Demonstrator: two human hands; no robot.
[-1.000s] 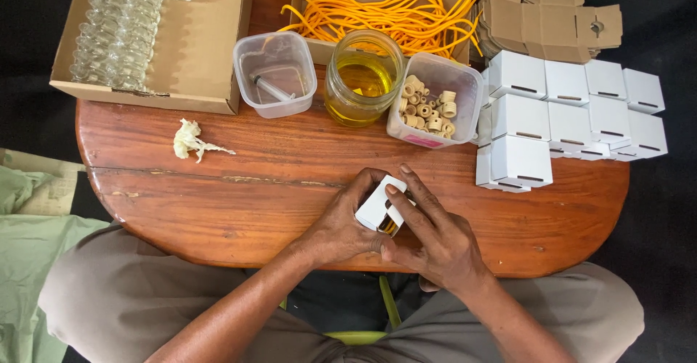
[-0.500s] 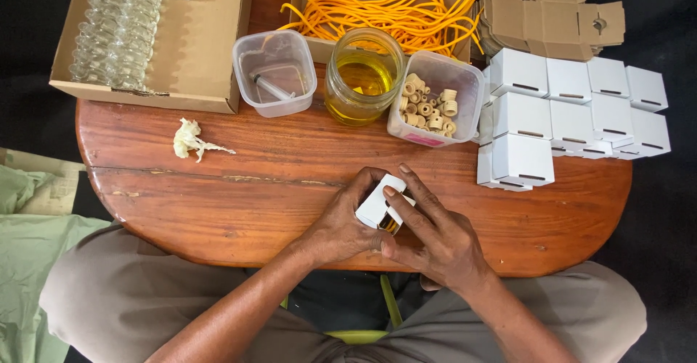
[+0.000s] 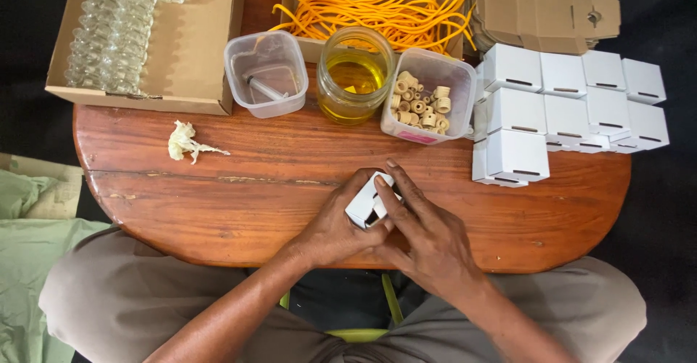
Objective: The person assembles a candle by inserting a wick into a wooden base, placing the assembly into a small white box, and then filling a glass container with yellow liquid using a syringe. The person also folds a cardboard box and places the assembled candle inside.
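Both hands are meeting at the near edge of the wooden worktop (image 3: 239,203), directly in front of the seated person. The small white box (image 3: 365,202) is sitting between them, lifted slightly off the wood and tilted, with its long axis running diagonally from lower left to upper right in the head view.

The left hand (image 3: 335,225) is closing around the box from the left and from below, with the thumb and fingers wrapping its lower corner. The right hand (image 3: 422,229) is gripping the same box from the right; its fingers (image 3: 401,185) are extending across the upper right face, fingertips pointing away from the body. A dark gap is showing at the lower right end of the box, just beside the right thumb, so that end appears to be the open one; what is inside cannot be told.

Both hands are in contact with the box, so neither is nearer. The box lies toward the fingertips of each hand, not the palm.

Well apart, at the far edge:
- a glass jar of yellow liquid (image 3: 355,80);
- a clear tub of small beige pieces (image 3: 427,100);
- a stack of closed white boxes (image 3: 566,112), far right.
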